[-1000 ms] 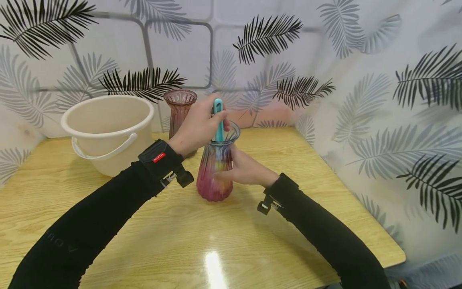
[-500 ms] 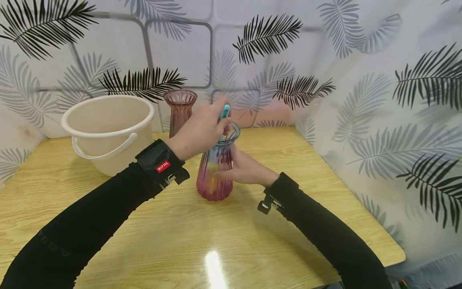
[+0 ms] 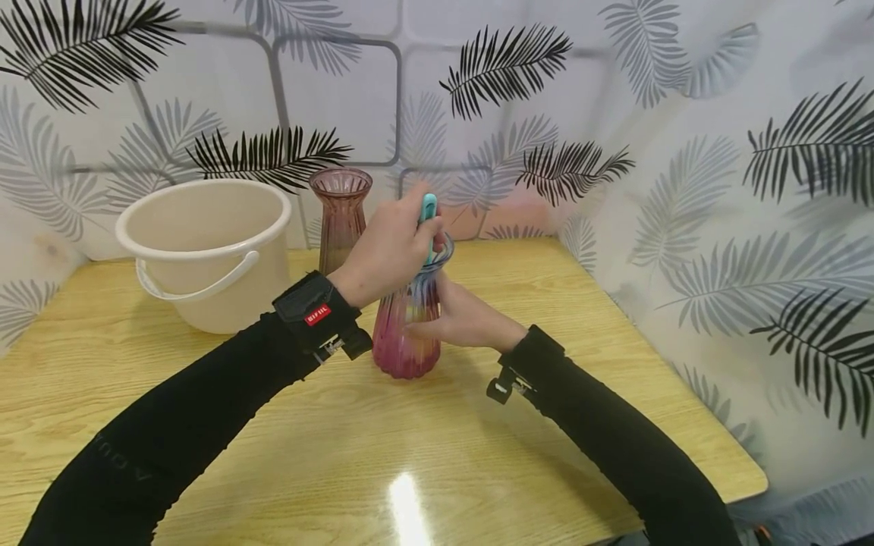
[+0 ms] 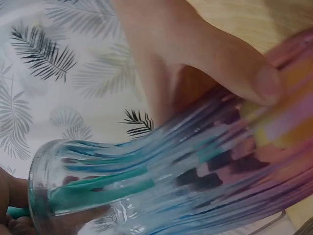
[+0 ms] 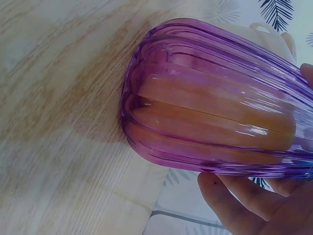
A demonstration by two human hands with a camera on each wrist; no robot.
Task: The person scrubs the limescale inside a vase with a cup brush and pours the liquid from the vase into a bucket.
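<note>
My left hand (image 3: 389, 246) grips the turquoise handle of a bottle brush (image 3: 429, 206) above the mouth of a ribbed glass vase (image 3: 404, 350). The vase, blue at the neck and pink-purple below, stands upright on the table. Its side is held by my right hand (image 3: 471, 317), thumb in front. In the left wrist view, the turquoise handle (image 4: 105, 191) shows through the neck, with yellow and pink patches further down. Through the glass, the right wrist view shows the brush's orange-yellow head (image 5: 215, 117) deep in the vase. My left hand hides part of the rim.
Behind my left wrist stands a second vase (image 3: 341, 208), mauve-pink. A cream bucket (image 3: 205, 254) with its handle hanging in front is at the back left. The wooden table (image 3: 328, 462) meets a leaf-patterned covering (image 3: 683, 189) at the back and right.
The brush handle and my left hand have shifted slightly right and tilted, with small movements up and down. My right hand and the vase stay in place.
</note>
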